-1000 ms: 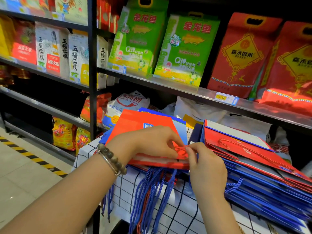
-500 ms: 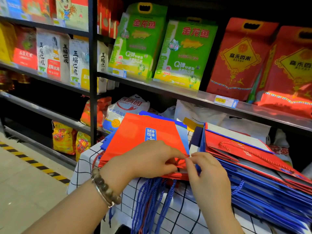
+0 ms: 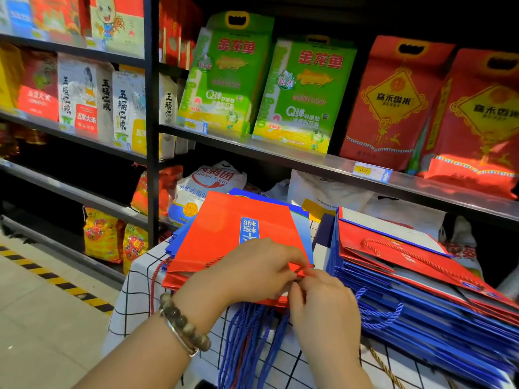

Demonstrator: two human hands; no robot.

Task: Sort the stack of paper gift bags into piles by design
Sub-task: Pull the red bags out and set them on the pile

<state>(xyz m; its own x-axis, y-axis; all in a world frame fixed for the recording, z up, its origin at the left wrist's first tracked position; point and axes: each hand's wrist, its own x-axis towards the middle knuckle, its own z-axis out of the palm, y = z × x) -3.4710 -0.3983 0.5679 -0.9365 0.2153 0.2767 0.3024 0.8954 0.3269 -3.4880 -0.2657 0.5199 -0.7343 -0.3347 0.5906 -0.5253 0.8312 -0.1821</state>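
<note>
A flat red gift bag (image 3: 230, 231) with a blue label lies on top of a small pile of blue bags (image 3: 302, 220) at the left of the table. My left hand (image 3: 252, 273) and my right hand (image 3: 323, 307) meet at its near right corner and both pinch its red cord handle (image 3: 304, 267). Blue cord handles (image 3: 247, 341) hang over the table's front edge under my hands. To the right lies a tall slanted stack of mostly blue bags (image 3: 421, 313) with a red bag (image 3: 393, 256) on top.
The table wears a white cloth with a black grid (image 3: 134, 293). Behind it stand metal shelves (image 3: 309, 161) full of rice bags, with a black upright post (image 3: 153, 136) at the left. Tiled floor with a yellow-black stripe (image 3: 56, 279) lies to the left.
The view has shifted a little, showing more of the red bag's blue label. Both hands stay together at the red bag's near right corner, working its red cord.
</note>
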